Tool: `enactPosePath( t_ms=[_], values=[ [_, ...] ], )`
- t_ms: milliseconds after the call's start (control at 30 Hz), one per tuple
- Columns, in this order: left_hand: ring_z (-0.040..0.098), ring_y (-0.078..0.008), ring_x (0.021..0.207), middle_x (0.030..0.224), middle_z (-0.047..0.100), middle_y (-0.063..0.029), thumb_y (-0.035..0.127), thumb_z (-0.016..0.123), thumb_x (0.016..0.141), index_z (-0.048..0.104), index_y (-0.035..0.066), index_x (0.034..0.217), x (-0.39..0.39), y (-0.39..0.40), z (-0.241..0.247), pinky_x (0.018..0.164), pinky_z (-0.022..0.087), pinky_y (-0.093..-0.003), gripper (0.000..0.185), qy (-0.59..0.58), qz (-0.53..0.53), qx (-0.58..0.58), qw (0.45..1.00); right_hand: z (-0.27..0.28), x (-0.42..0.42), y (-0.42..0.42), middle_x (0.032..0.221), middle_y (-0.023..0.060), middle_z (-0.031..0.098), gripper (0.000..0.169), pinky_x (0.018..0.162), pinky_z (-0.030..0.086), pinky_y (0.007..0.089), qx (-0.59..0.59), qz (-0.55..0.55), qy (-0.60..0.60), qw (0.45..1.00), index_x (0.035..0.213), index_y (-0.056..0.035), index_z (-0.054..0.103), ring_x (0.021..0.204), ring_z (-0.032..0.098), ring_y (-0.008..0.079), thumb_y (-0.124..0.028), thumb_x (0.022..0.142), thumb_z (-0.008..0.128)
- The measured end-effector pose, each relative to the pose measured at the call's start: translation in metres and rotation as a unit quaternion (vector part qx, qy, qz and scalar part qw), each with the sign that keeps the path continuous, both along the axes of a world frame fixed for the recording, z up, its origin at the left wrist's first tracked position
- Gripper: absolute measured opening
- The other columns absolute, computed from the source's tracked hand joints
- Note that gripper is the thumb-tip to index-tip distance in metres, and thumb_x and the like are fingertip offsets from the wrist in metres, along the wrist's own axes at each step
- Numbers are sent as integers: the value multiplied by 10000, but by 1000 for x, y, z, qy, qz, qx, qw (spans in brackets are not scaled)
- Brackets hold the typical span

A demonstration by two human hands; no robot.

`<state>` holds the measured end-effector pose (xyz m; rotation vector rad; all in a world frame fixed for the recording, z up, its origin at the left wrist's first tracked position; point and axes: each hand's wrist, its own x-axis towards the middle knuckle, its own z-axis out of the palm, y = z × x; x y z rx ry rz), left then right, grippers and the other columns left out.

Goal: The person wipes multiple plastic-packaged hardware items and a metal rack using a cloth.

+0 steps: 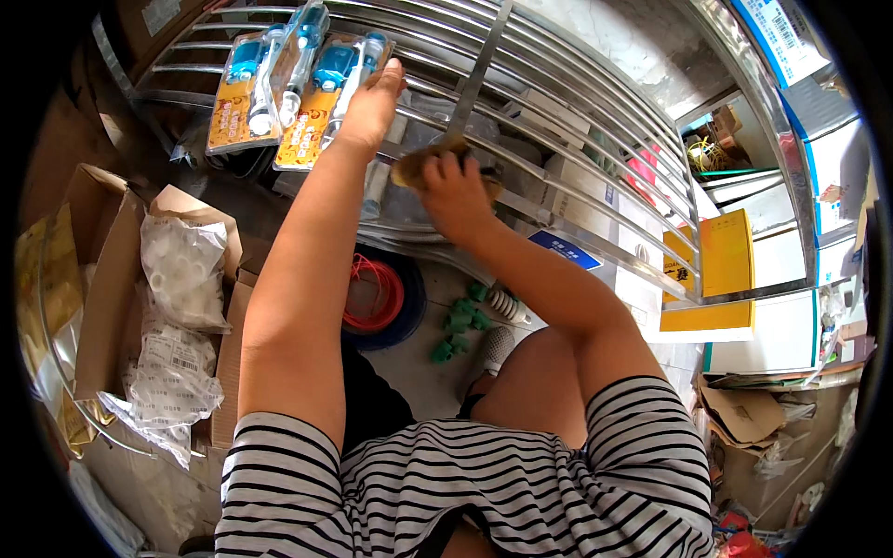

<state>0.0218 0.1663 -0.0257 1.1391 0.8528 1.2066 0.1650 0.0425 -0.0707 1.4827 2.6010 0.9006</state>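
Observation:
My left hand (374, 108) is against the right side of several blister packs on a metal-bar rack (481, 77). The near right pack (307, 129) has an orange card and a blue and clear pump-like item inside; another such pack (237, 115) lies to its left. Most of my left fingers are hidden, so whether they grip the pack cannot be told. In my right hand (457, 199) is a crumpled brown cloth (416, 166), pressed on the rack's bars near a flat metal cross strip (478, 73). The cloth is slightly blurred.
At left, an open cardboard box (104, 293) holds plastic bags of white fittings (183, 272). Below the rack are a red coil (380, 300), green fittings (460, 317) and a white ribbed piece (508, 307). Yellow boxes (725, 251) and white cartons (764, 335) stand at right.

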Motion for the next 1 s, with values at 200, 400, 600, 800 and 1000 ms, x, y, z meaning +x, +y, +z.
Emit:
enactPosePath(
  t_ms=[200,400,600,800,1000],
  values=[
    [456,-246,1185,1208,549,-139,566,391,884,504,18,1227,19,-6,6,1013,289,-338,657,161,13,30,986,-21,-77,61,1074,77,519,229,839,356,454,64,9,133,989,929,-98,659,1092,418,285,-203,741,580],
    [422,-350,1203,1255,482,-228,655,326,847,482,36,1252,12,-7,4,1012,298,-371,755,187,-16,14,982,8,-20,20,1157,93,458,257,797,346,503,-52,78,90,992,934,-140,654,1098,396,274,-217,696,596],
    [441,-263,1203,1201,551,-164,665,326,846,559,14,1167,15,13,-11,1029,265,-347,762,83,-16,-42,996,24,-15,13,1110,91,462,185,765,346,479,-114,61,151,980,812,-128,657,1050,405,282,-225,664,602],
    [455,-266,1189,1219,521,-188,648,344,854,438,-25,1248,11,25,-19,1043,259,-381,785,107,-6,-6,994,1,-61,47,1037,70,488,118,774,341,436,42,46,193,979,722,-140,650,1020,425,272,-215,647,599],
    [470,-270,1164,1173,556,-175,691,315,833,542,6,1185,0,13,-21,1008,293,-365,803,170,-23,16,985,4,7,-1,1090,50,491,112,780,347,421,-41,42,183,981,698,-152,638,1030,441,251,-214,607,614]
  ],
)
